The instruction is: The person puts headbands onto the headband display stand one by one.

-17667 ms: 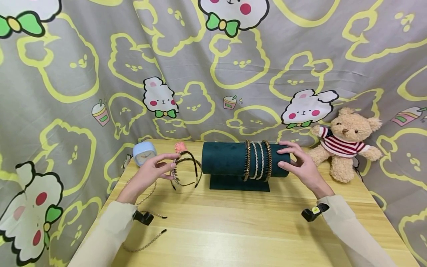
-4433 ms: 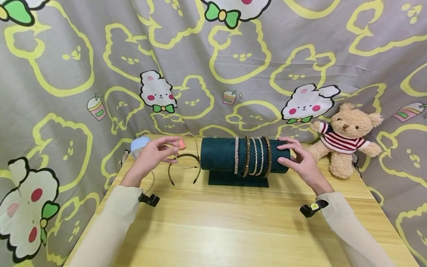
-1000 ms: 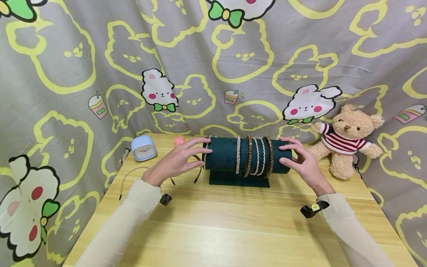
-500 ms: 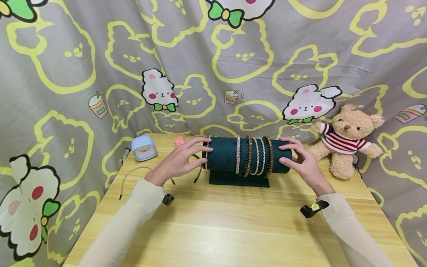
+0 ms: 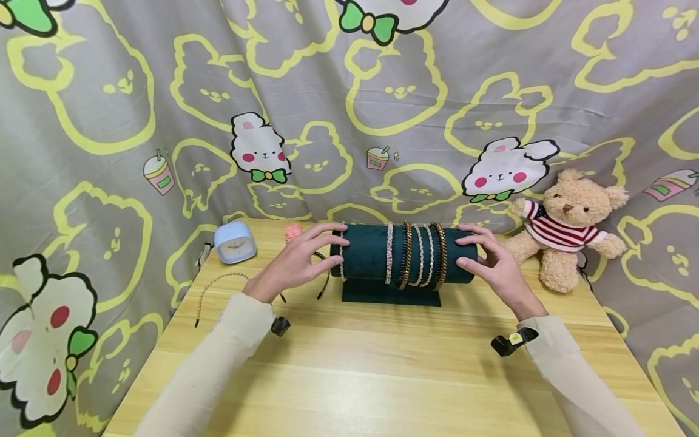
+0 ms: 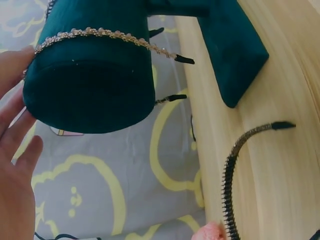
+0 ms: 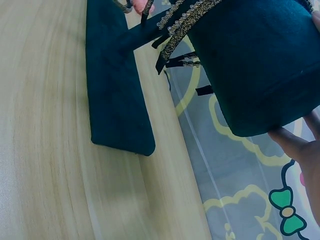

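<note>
A dark green velvet headband stand (image 5: 366,252) has a horizontal roll on a flat base. My left hand (image 5: 297,258) holds a thin beaded headband (image 5: 342,272) around the roll's left end, thumb in front and fingers above. In the left wrist view, that headband's black tips (image 6: 185,59) hang below the roll. My right hand (image 5: 494,264) grips the roll's right end, fingers over the top and thumb in front. Between the hands, the roll carries a sparkly silver headband (image 5: 389,255), two pale braided ones and two dark gold toothed ones (image 5: 441,258).
On the wooden table (image 5: 349,370), a toothed headband (image 5: 321,294) lies partly behind my left hand. A thin braided headband (image 5: 204,288) lies farther left. Behind stand a blue clock (image 5: 235,241), a pink lump (image 5: 292,231) and a teddy bear (image 5: 568,233); a patterned curtain surrounds the table.
Since the oldest frame, the sparkly silver headband has gone onto the roll. My left hand has brought the beaded headband to the roll's left end and slid it slightly right; my right hand stays put.
</note>
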{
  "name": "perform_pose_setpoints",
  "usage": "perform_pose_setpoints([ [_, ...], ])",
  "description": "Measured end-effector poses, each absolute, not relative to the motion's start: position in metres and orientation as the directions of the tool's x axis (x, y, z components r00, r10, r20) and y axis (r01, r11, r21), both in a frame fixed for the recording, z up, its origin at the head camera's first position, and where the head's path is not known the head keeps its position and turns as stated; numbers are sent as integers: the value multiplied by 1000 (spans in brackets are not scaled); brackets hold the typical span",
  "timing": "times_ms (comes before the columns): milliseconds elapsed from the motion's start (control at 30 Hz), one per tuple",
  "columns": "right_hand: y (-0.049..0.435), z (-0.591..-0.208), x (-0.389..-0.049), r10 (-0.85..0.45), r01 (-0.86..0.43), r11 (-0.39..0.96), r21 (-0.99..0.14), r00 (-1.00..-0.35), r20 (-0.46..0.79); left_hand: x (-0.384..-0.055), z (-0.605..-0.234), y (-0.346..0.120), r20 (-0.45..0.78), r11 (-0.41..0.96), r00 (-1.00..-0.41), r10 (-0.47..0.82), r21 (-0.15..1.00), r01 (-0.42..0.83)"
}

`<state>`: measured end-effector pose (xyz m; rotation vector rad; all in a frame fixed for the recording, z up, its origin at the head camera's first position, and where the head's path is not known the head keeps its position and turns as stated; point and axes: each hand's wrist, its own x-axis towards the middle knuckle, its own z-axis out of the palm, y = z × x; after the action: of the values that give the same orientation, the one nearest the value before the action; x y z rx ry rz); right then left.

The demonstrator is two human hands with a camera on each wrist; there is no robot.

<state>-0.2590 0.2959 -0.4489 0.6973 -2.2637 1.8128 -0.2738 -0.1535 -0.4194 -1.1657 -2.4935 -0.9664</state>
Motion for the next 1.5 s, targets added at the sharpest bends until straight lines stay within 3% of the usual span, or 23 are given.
perform_pose_setpoints([
  [467,295,-449,-259,-260,-456,151,-877,-874,410,-273,-410,-139,418,469,-714,562,549,691],
  [800,295,-448,-257,-252,-450,175,-876,-880,402,-278,-411,-132,449,435,-681,579,536,723],
  [1500,296,-450,-258,-257,-453,167,-876,-877,405,-280,-396,-99,375,504,-692,617,488,713],
])
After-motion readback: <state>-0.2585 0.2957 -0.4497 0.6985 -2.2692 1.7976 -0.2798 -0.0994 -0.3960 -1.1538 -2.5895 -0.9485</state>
